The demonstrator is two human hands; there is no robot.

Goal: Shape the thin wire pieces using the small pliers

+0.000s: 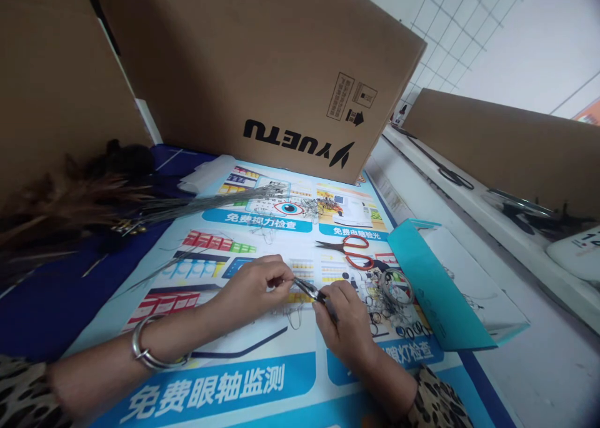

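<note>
Pliers (319, 296), small, narrow shiny nose, dark handles

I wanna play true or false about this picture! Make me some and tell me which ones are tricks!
1. The right hand is holding pliers. True.
2. The scissors have green handles. False: their handles are orange-red.
3. The silver bangle is on the right wrist. False: it is on the left wrist.
4. The big black letters on the cardboard box are upside down. True.
5. The left hand is inside the teal box. False: its fingers are by the tip of the pliers.
6. The teal box is to the right of both hands. True.
</note>
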